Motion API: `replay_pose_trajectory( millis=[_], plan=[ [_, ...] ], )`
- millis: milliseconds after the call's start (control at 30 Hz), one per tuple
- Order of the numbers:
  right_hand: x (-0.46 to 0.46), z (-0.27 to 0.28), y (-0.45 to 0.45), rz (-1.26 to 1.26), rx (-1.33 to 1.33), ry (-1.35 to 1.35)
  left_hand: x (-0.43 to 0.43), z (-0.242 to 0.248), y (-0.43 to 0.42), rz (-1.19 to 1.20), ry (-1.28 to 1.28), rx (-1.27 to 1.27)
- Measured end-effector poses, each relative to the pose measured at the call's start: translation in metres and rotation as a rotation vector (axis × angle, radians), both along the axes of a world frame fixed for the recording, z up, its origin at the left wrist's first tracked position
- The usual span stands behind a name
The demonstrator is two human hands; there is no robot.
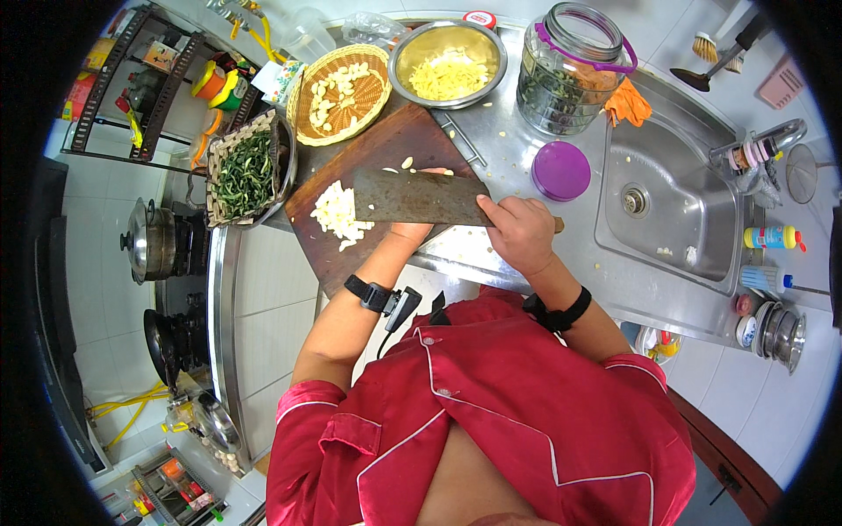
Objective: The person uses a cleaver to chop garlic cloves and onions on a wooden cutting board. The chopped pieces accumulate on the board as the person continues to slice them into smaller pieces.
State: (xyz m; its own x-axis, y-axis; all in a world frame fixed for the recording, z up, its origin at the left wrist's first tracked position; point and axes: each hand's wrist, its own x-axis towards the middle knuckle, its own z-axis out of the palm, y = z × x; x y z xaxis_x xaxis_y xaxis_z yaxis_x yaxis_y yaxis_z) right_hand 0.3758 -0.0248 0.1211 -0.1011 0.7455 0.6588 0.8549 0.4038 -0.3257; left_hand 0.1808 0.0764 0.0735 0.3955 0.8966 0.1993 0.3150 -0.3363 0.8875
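My right hand (523,230) grips the handle of a wide, dark-bladed cleaver (421,197). Its blade lies nearly flat over a wooden cutting board (388,141), covering most of my left hand (412,231). Only the heel of that hand and a bit of the fingers show past the blade, so its grip is hidden. Left of the blade sits a pile of chopped garlic (339,214). A few whole cloves (407,162) lie at the blade's far edge. More peeled cloves (329,98) are in a woven basket (306,135) beyond the board.
A steel bowl (483,102) of yellow slices stands behind the board, beside a large glass jar (566,85) with dark greens inside. Its purple lid (561,171) lies on the counter near the sink (677,197). At left is a square basket (263,121) of cut greens.
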Motion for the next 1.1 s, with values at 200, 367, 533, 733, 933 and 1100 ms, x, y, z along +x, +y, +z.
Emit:
replay_pose_trajectory(
  millis=[200,367,533,733,933,1100],
  plan=[
    [-0.002,-0.002,0.001,0.002,0.015,0.011,-0.002,0.001,0.002,-0.031,0.196,0.146],
    [-0.003,-0.004,0.001,-0.005,-0.005,-0.005,-0.003,0.000,-0.001,-0.014,0.231,0.247],
    [-0.004,-0.006,0.000,-0.010,-0.024,-0.004,-0.005,-0.008,0.004,0.012,0.279,0.126],
    [-0.004,-0.011,-0.003,-0.063,-0.031,-0.006,0.000,-0.022,0.011,0.045,-0.078,-0.338],
    [0.002,-0.013,-0.008,-0.088,-0.036,-0.023,0.022,-0.002,-0.002,0.151,-0.605,-0.830],
    [0.009,-0.020,-0.012,-0.115,-0.098,-0.029,0.028,0.015,-0.005,0.167,-0.557,-0.921]
  ],
)
